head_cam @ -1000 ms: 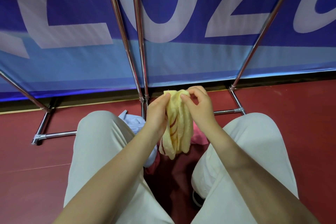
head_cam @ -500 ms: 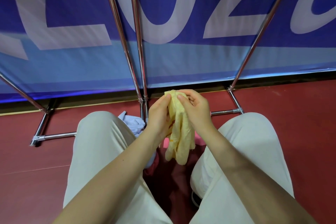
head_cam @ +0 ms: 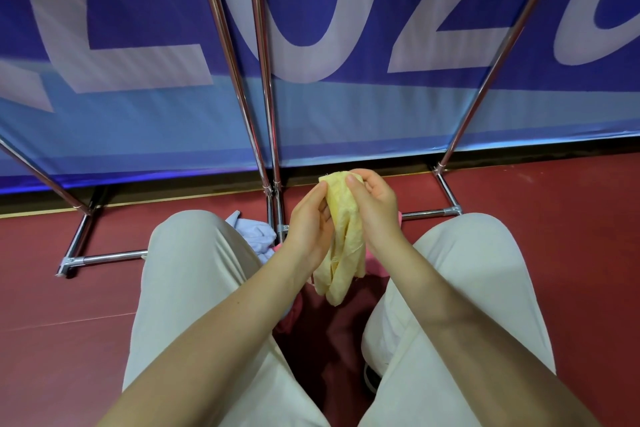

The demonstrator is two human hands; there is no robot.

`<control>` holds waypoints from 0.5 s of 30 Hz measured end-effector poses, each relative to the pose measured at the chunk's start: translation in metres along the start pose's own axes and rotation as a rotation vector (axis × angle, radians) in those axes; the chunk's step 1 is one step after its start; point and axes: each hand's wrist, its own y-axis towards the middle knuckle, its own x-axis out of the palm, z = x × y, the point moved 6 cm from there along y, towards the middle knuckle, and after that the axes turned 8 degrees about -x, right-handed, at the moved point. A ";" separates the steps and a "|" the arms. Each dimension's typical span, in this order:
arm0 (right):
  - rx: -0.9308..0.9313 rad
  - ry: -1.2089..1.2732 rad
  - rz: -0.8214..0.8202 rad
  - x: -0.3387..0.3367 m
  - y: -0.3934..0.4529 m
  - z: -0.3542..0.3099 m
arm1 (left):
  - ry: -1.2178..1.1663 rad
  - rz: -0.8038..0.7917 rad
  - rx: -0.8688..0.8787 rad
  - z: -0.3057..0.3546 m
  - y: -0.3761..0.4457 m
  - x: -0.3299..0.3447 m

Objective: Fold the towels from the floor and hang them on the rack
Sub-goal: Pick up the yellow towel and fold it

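Note:
A yellow towel hangs bunched between my knees, above the red floor. My left hand grips its left side, thumb near the top edge. My right hand pinches the top of the towel with curled fingers. A white towel lies on the floor beside my left knee. A pink towel shows in small patches under the yellow one. The rack's chrome poles rise right behind my hands, and its base bars lie on the floor.
A blue banner with large white letters stands behind the rack. My knees in cream trousers flank the towels. Red floor stretches to both sides. A slanted rack pole rises at the right.
The yellow towel has been gathered tighter; its red stripes no longer show. My right hand has shifted along the top edge and closed in toward my left hand.

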 end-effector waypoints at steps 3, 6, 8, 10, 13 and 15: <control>0.057 0.087 -0.042 0.006 -0.002 0.004 | 0.011 0.009 0.019 0.000 -0.001 0.000; 0.118 0.211 -0.061 0.008 -0.003 0.006 | 0.026 0.012 0.038 0.000 -0.001 0.000; 0.157 0.304 -0.075 0.008 -0.003 0.005 | 0.019 0.005 0.033 0.000 0.000 0.000; 0.174 0.303 -0.084 0.007 -0.002 0.006 | 0.008 -0.013 0.019 -0.003 0.001 0.000; 0.158 0.160 -0.080 0.005 -0.001 0.008 | -0.022 -0.032 -0.005 -0.007 0.003 -0.001; 0.130 0.053 -0.077 0.006 -0.001 0.008 | -0.045 -0.035 -0.025 -0.010 0.004 -0.002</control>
